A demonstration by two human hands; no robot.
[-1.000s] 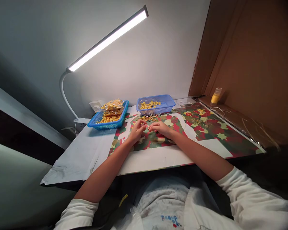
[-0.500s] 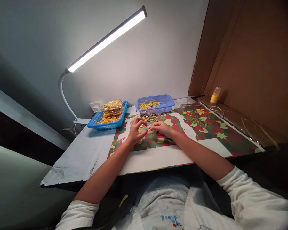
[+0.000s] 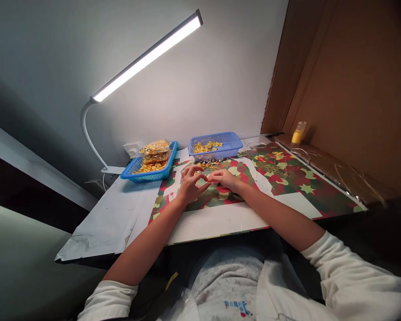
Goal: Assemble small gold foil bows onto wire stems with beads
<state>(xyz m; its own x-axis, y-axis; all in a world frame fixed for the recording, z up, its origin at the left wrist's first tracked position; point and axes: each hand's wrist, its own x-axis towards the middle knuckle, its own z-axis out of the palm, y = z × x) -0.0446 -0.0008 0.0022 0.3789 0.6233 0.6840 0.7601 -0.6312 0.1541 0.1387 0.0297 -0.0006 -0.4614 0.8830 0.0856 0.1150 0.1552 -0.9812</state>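
Observation:
Over the camouflage-patterned sheet (image 3: 210, 201), my left hand (image 3: 191, 183) and my right hand (image 3: 224, 179) meet at the fingertips. The right thumb and fingers are pinched together on something too small to make out. My left thumb and forefinger touch the same spot, closed in a pinch, while its other fingers arch above. Just beyond the hands lie gold-coloured strands (image 3: 209, 166) and several small shiny round pieces (image 3: 217, 161), partly hidden by the fingers.
A blue basket (image 3: 142, 178) at the left holds yellow bows and a filled clear bag (image 3: 156, 147). Behind the hands, a bluish-purple basket (image 3: 234, 143) holds yellow bows (image 3: 207, 147). More yellow pieces (image 3: 276, 156) lie right. A lamp (image 3: 147, 58) leans overhead; a yellow-filled bottle (image 3: 298, 133) stands far right.
My left thumb and forefinger have closed in toward the right fingertips and now meet them. The right hand has stayed nearly still. The view has shifted very slightly.

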